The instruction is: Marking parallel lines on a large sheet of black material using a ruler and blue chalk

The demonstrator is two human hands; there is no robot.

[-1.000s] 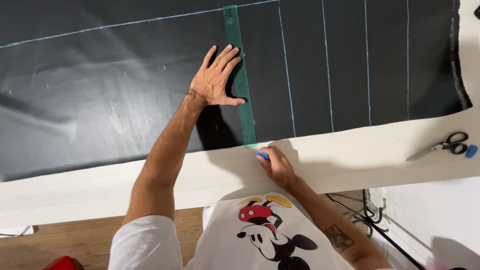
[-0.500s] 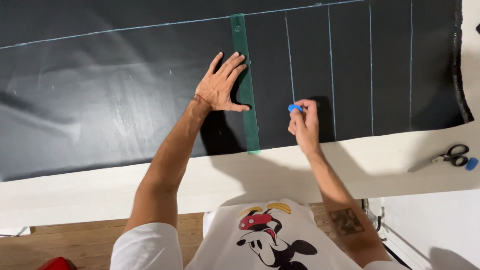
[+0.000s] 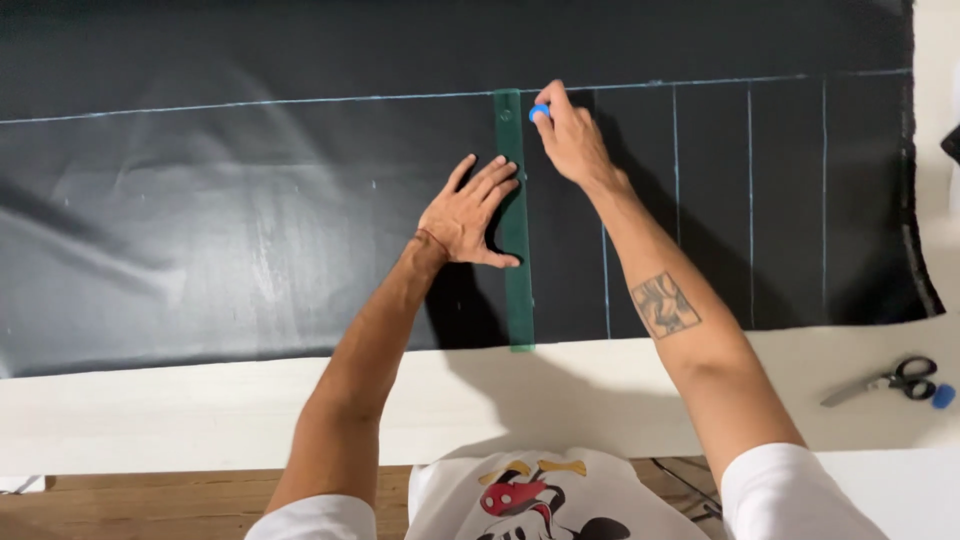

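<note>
The right hand [image 3: 570,140] has travelled up the black fabric [image 3: 250,230] — a second ago it sat at the near edge, down by the worktop [image 3: 560,400]; half a second ago it was halfway up, beside the green ruler [image 3: 515,220]. Now it is at the ruler's far end, the blue chalk [image 3: 539,112] pinched in its fingers and touching the cloth just beside the ruler's edge, right at the long cross line. The forearm now lies stretched out over the fabric.
</note>
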